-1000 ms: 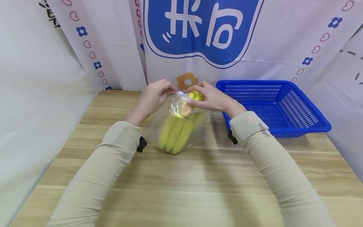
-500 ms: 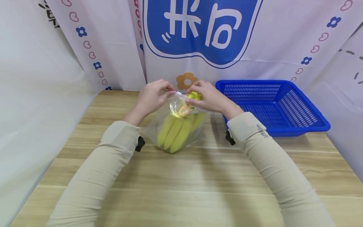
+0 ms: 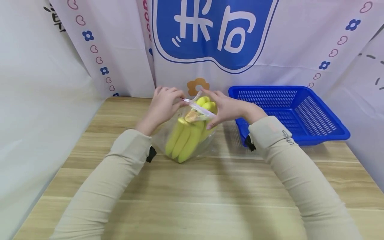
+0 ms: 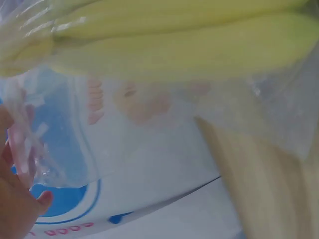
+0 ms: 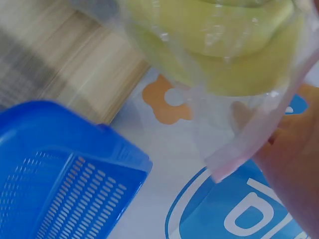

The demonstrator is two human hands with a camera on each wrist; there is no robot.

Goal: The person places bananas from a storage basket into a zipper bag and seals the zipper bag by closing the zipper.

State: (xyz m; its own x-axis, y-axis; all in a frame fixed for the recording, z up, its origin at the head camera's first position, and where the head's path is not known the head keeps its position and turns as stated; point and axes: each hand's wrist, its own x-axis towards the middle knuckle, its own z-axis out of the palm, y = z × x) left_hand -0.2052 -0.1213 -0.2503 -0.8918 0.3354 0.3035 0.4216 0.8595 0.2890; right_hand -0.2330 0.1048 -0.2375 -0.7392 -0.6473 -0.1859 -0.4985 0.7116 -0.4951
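A clear zip bag (image 3: pixel 202 110) stands on the table with a bunch of yellow bananas (image 3: pixel 186 140) inside. Near the white slider, at the left end of the bag's mouth, my left hand (image 3: pixel 163 105) pinches the rim. My right hand (image 3: pixel 229 106) is at the right end of the mouth, thumb and fingers spread wide with the rim between them. The mouth gapes there, and the upper banana ends show through it. In the right wrist view, a finger of the right hand (image 5: pixel 294 139) shows through the plastic. The left fingertips are partly hidden in the left wrist view.
A blue plastic basket (image 3: pixel 288 136) with slotted walls sits at the back right of the wooden table (image 3: pixel 186 200). Behind the table hangs a white printed cloth (image 3: pixel 126 60). White sheeting (image 3: pixel 39 100) covers the left side.
My right hand's thumb and fingers have spread apart, and the bag's right side has opened wider. The left hand keeps its pinch near the slider. The bananas have barely shifted.
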